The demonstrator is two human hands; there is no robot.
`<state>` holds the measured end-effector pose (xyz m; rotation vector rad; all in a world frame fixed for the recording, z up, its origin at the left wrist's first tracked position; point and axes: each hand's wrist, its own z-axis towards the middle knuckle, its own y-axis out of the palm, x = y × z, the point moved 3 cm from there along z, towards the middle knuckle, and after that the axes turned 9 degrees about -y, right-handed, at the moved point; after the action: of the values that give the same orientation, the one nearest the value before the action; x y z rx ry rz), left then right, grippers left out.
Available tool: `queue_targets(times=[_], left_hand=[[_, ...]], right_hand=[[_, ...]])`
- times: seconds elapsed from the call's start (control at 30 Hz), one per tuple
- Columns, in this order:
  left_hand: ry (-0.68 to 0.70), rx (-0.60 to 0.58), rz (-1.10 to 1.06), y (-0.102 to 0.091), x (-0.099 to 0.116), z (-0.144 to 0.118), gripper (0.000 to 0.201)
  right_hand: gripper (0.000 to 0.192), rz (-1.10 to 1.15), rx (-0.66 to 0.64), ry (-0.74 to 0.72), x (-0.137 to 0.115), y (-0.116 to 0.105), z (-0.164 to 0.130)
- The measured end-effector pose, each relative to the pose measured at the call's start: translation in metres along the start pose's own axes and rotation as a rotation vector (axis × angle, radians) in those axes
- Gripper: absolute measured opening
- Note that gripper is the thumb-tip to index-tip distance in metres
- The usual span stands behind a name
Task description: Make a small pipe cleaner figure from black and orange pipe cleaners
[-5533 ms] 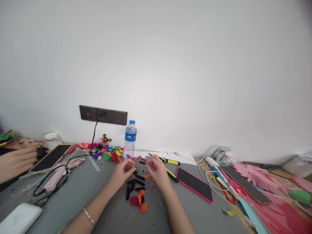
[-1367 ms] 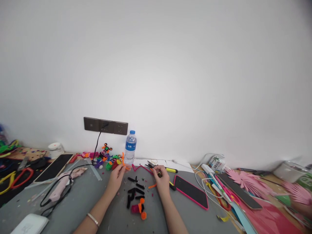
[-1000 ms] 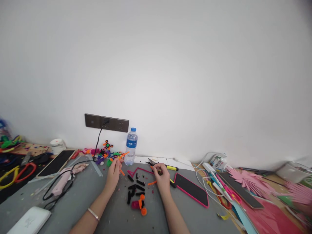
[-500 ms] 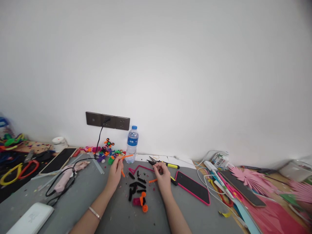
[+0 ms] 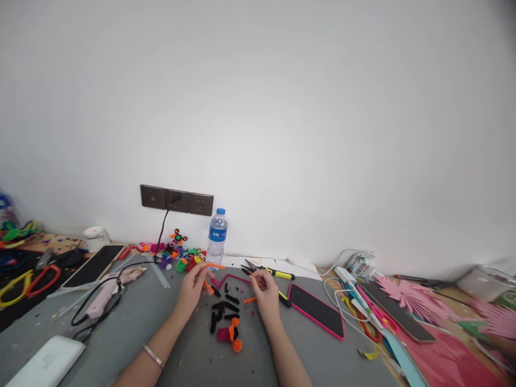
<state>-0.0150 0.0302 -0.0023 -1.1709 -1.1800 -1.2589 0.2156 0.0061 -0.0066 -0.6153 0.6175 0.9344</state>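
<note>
My left hand (image 5: 192,286) pinches an orange pipe cleaner (image 5: 216,266) whose end points right; an orange part (image 5: 208,287) also shows below its fingers. My right hand (image 5: 264,290) is closed in a pinch, with a short black pipe cleaner piece (image 5: 245,271) at its fingertips, close to the blades of yellow-and-black scissors (image 5: 278,273). Between the hands lie several cut black pipe cleaner pieces (image 5: 231,306), a bent magenta pipe cleaner (image 5: 237,278) and a small orange piece (image 5: 250,300). Nearer me rests a magenta, orange and black pipe cleaner figure (image 5: 230,334).
A water bottle (image 5: 217,234) stands by the wall beside colourful pipe cleaner figures (image 5: 175,252). At right lie a pink-edged phone (image 5: 316,312), white cables and pink paper (image 5: 451,355). A corded pink tool (image 5: 100,300) and a white box (image 5: 48,363) are left.
My left hand has shifted slightly right and down, tilting the orange pipe cleaner. My right hand stays near the scissors, still pinched. The whole view has moved slightly.
</note>
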Motion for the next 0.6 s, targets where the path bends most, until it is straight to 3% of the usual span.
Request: queue_targets(times=[0.6], left_hand=[[-0.063,0.002,-0.078,0.0015,-0.0029,0.0008,0.041]], right_hand=[[0.010,0.012,-0.090,-0.045,-0.0091,0.0084,-0.0017]])
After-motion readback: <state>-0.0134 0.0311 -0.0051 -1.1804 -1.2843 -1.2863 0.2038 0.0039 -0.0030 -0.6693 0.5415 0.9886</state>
